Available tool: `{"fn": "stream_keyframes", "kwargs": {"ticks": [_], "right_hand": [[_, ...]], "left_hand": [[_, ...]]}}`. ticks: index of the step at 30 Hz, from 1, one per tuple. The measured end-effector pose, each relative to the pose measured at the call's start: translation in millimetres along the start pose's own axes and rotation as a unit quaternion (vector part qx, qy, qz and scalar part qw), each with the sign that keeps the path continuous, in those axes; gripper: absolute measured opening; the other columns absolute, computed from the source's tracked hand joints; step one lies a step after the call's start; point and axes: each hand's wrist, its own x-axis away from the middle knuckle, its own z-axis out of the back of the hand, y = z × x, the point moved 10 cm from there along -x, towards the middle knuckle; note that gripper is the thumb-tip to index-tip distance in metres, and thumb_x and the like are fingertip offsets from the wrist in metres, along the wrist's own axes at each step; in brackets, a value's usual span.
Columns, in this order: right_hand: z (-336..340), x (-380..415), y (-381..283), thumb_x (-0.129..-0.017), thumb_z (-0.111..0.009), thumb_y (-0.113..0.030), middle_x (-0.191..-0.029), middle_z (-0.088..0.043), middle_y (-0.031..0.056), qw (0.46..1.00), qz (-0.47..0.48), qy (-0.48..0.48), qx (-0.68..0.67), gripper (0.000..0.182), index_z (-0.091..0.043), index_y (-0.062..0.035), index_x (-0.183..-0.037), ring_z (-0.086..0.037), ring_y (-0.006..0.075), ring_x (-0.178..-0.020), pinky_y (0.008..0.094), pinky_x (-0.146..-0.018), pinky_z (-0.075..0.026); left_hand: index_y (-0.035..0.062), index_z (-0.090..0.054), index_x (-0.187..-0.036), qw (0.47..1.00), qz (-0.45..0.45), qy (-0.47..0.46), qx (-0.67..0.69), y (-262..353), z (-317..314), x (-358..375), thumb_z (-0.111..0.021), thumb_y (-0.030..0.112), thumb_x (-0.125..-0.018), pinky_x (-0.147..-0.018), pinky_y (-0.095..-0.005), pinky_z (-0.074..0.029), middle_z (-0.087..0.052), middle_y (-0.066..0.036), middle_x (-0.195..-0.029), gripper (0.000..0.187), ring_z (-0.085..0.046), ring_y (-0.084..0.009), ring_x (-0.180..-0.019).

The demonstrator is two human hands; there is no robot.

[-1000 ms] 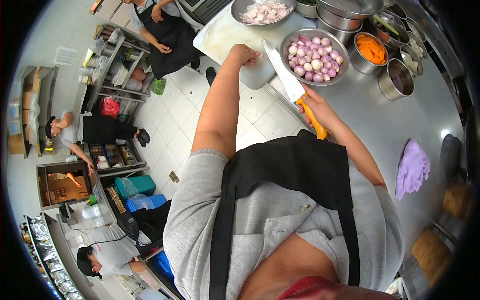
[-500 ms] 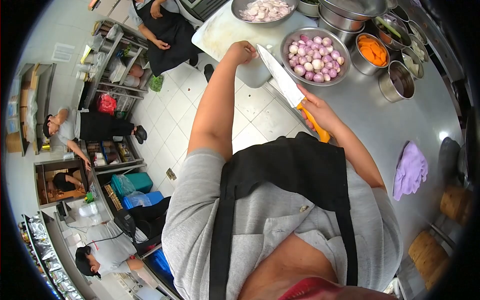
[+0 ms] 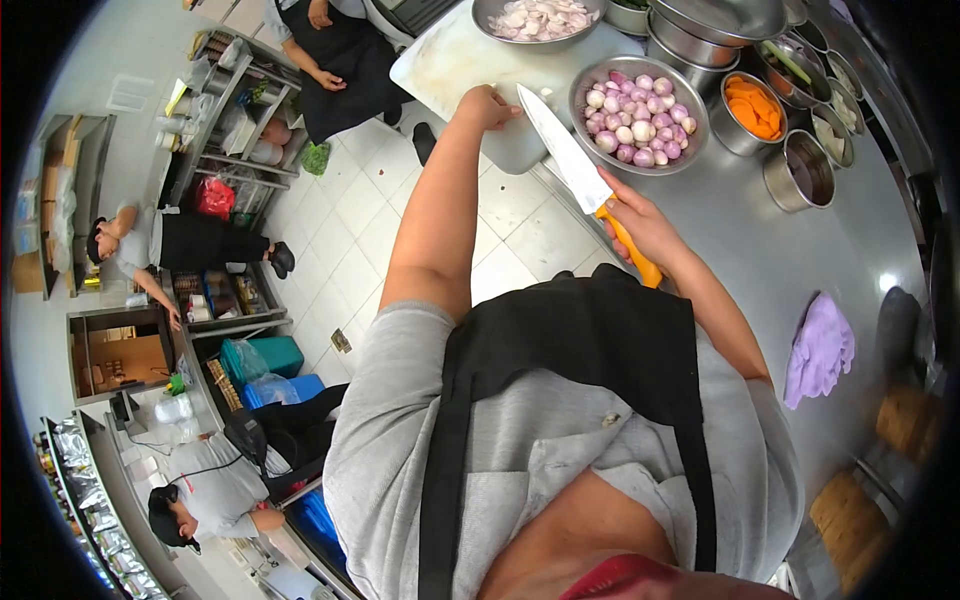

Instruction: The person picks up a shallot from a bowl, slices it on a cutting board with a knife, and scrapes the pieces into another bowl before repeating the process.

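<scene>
My right hand (image 3: 640, 225) is wrapped round the orange handle of a chef's knife (image 3: 565, 150). The wide blade points up and left, its tip near the white cutting board (image 3: 450, 60). My left hand (image 3: 487, 107) is at the board's near edge, close to the knife tip. Its fingers are curled together, and whatever they hold, if anything, is too small to make out. A small pale piece lies on the board close by. To the right of the blade, a steel bowl (image 3: 580, 130) holds peeled shallots (image 3: 640, 118). Another steel bowl (image 3: 540, 42) with sliced shallots (image 3: 535, 18) stands at the board's far end.
Right of the shallots are a pot of orange carrot pieces (image 3: 752, 108), a steel pot of dark liquid (image 3: 800, 172) and stacked steel bowls (image 3: 690, 45). A purple glove or cloth (image 3: 820, 350) lies on the steel counter (image 3: 730, 260). Co-workers (image 3: 340, 70) stand left, beside shelves (image 3: 215, 120).
The view has shifted slightly. Both hands and the knife keep nearly the same place over the board. A person in the opening at the left is no longer visible.
</scene>
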Motion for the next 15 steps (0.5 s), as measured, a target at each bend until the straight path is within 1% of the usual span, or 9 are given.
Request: {"fn": "stream_keyframes", "kwargs": {"ticks": [1,2,4,7,11,13,15], "right_hand": [[-0.2,0.4,1.5,-0.097,-0.038,-0.022,-0.071,-0.048,0.0013,1.0,0.001,0.0,-0.005,0.05,-0.026,-0.0272,-0.145,-0.043,0.0068,-0.047,0.0211,-0.042,-0.037],[1.1,0.3,3.1,-0.097,-0.038,-0.022,-0.071,-0.048,0.0013,1.0,0.0,0.001,-0.005,0.05,-0.026,-0.0272,-0.145,-0.043,0.0068,-0.047,0.0211,-0.042,-0.037],[0.8,-1.6,4.7,-0.096,-0.039,-0.022,-0.071,-0.047,0.0012,1.0,-0.004,-0.003,-0.009,0.051,-0.026,-0.0258,-0.145,-0.043,0.008,-0.048,0.0241,-0.044,-0.038],[0.6,-1.2,4.7,-0.096,-0.039,-0.022,-0.071,-0.047,0.001,1.0,-0.014,0.003,0.002,0.051,-0.026,-0.0259,-0.145,-0.043,0.008,-0.047,0.0239,-0.044,-0.038],[0.4,-1.9,2.5,-0.096,-0.039,-0.022,-0.07,-0.047,0.001,1.0,-0.011,-0.003,0.003,0.051,-0.026,-0.0262,-0.145,-0.043,0.0081,-0.047,0.024,-0.043,-0.038],[0.3,-2.9,1.4,-0.096,-0.039,-0.022,-0.068,-0.046,0.0011,1.0,-0.018,-0.003,0.016,0.052,-0.026,-0.0263,-0.145,-0.042,0.0085,-0.046,0.0242,-0.043,-0.037],[-0.1,-4.9,0.2,-0.095,-0.039,-0.021,-0.067,-0.046,0.0012,1.0,-0.019,-0.002,0.02,0.052,-0.026,-0.0263,-0.145,-0.042,0.0089,-0.046,0.0243,-0.042,-0.037]], "left_hand": [[-0.001,-0.059,-0.077,0.999,0.019,-0.004,-0.025,-4.7,-1.6,-2.0,-0.083,0.032,-0.067,-0.052,-0.0252,-0.048,-0.06,-0.007,-0.063,0.042,-0.055,-0.0132,-0.051],[-0.001,-0.059,-0.077,1.0,0.019,-0.005,-0.025,-5.7,-1.9,-3.4,-0.083,0.032,-0.067,-0.052,-0.0252,-0.048,-0.06,-0.007,-0.063,0.042,-0.055,-0.0132,-0.051],[0.0018,-0.059,-0.075,0.998,-0.001,-0.038,-0.042,1.8,-2.2,-0.3,-0.083,0.035,-0.066,-0.049,-0.0254,-0.047,-0.058,-0.005,-0.057,0.042,-0.053,-0.0127,-0.049],[0.0039,-0.058,-0.073,0.997,0.01,-0.039,-0.065,-1.4,-1.6,-4.4,-0.082,0.037,-0.066,-0.048,-0.0249,-0.046,-0.057,-0.004,-0.054,0.042,-0.051,-0.0119,-0.048],[0.0041,-0.057,-0.071,0.996,0.021,-0.035,-0.084,-3.3,-1.2,-6.7,-0.082,0.037,-0.068,-0.046,-0.0244,-0.044,-0.057,-0.005,-0.055,0.041,-0.051,-0.0116,-0.048],[0.0041,-0.058,-0.07,0.997,0.015,-0.056,-0.057,-8.6,-7.6,-13.7,-0.08,0.036,-0.07,-0.045,-0.0252,-0.043,-0.056,-0.004,-0.054,0.04,-0.051,-0.011,-0.048],[0.0039,-0.058,-0.072,0.994,0.031,-0.066,-0.08,-12.7,-11.2,-23.2,-0.08,0.035,-0.07,-0.046,-0.0251,-0.043,-0.056,-0.005,-0.055,0.039,-0.051,-0.0113,-0.048]]}}
